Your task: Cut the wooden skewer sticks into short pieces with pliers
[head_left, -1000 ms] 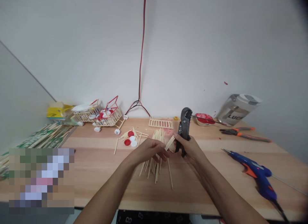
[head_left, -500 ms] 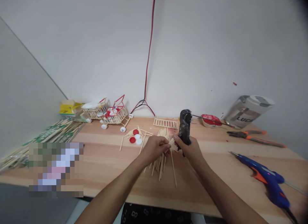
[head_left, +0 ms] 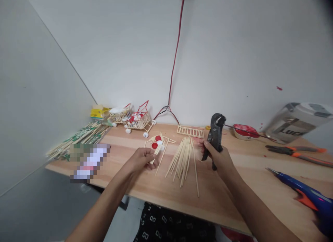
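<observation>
My left hand (head_left: 142, 158) is closed on a few short wooden sticks (head_left: 156, 152), low over the table, left of a loose pile of long wooden sticks (head_left: 182, 158). My right hand (head_left: 220, 158) grips the handles of black cutting pliers (head_left: 214, 136), held upright with the jaws pointing up, just right of the pile. Red and white bottle caps (head_left: 157, 145) lie close beyond my left hand. A small ladder-like stick frame (head_left: 190, 131) lies behind the pile.
Two stick carts with caps (head_left: 135, 119) and a yellow box (head_left: 99, 112) stand back left. Packed chopsticks (head_left: 78, 139) lie at the left edge. At right are a red-stained dish (head_left: 243, 131), a tilted jar (head_left: 296, 122), orange-handled pliers (head_left: 296, 152) and a blue glue gun (head_left: 307, 195).
My left hand has pulled away to the left with short sticks, off the long stick pile. The view has swung left, and the pliers stay upright in my right hand.
</observation>
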Tool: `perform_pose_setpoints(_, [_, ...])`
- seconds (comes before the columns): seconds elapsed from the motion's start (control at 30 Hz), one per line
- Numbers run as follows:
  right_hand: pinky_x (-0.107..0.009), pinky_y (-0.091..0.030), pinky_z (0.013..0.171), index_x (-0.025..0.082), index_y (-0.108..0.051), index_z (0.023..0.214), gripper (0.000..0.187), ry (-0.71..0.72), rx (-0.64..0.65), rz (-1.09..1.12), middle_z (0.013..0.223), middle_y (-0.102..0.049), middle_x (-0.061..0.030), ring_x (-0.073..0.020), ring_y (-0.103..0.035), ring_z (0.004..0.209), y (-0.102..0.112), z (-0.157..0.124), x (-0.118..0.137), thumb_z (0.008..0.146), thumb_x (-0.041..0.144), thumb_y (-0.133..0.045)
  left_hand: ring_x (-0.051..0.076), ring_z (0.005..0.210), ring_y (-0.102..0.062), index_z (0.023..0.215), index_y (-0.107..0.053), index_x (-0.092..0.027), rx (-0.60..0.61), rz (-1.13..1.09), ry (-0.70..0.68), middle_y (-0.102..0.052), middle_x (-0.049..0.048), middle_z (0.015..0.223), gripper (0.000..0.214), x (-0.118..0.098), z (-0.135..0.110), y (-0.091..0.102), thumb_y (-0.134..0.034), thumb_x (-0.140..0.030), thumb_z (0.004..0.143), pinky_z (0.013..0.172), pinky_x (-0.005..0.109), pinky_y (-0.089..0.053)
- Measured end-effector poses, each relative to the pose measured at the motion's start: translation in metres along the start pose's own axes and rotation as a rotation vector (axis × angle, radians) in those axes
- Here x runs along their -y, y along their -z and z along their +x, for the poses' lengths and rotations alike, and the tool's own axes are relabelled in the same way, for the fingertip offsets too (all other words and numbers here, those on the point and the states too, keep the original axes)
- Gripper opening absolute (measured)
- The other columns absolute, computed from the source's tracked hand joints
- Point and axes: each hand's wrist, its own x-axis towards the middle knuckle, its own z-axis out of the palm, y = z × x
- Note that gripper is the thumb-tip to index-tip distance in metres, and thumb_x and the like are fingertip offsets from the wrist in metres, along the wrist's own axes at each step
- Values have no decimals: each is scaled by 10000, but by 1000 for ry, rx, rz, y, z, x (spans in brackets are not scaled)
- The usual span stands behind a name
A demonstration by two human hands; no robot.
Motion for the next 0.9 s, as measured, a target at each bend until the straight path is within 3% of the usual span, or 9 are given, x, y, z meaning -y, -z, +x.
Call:
perform_pose_setpoints(0.17, [-275,-476,572,115,-662,856,390,-34,-16,51,740,-629,-52,-157,-569,662,3,2,-1,667,450,-730,87,571,-540,714,-565,-118,-21,-149,-62,-609,25,688,379,1,-8,0,-747,-439,626,535,198,-420])
perform_pose_setpoints(0.3, [-263,-453,539,182,-582,747,286,-95,73,316,686,-539,0,-127,-509,593,5,4,5,651,406,-733,53,546,-437,715,-564,-134,-261,-204,-182,-500,-35,638,353,-6,-16,24,-750,-421,632,507,166,-350])
perform_pose_setpoints(0.4, [-260,-456,548,210,-554,747,215,-71,162,510,653,-441,18,-120,-468,575,10,7,12,731,415,-619,59,544,-410,746,-570,-133,-400,-199,-201,-480,-37,653,371,-3,-21,51,-742,-436,618,501,174,-341])
perform_pose_setpoints(0.53, [-243,-444,556,221,-569,767,152,-81,186,621,673,-423,8,-112,-451,585,15,9,16,806,359,-517,73,507,-395,672,-527,-140,-448,88,-173,-440,-46,571,311,7,-16,70,-629,-433,704,504,196,-331])
perform_pose_setpoints(0.63, [-263,-452,576,217,-578,784,171,-110,213,627,694,-446,-4,-124,-465,608,15,10,14,816,367,-502,109,536,-460,629,-529,-148,-503,580,-91,-495,-14,549,252,8,-3,65,-506,-346,783,528,216,-334])
perform_pose_setpoints(0.7, [-282,-463,596,212,-582,805,186,-119,228,592,705,-463,-7,-133,-474,615,14,10,12,806,385,-513,147,642,-536,662,-577,-139,-544,833,-25,-590,39,645,198,5,9,56,-481,-264,782,580,232,-357])
perform_pose_setpoints(0.9, [-301,-486,618,206,-583,801,173,-114,200,541,707,-504,-13,-143,-503,619,15,13,6,775,375,-554,244,835,-619,743,-638,-115,-483,1016,87,-667,169,851,158,-1,34,37,-492,-173,752,690,287,-407])
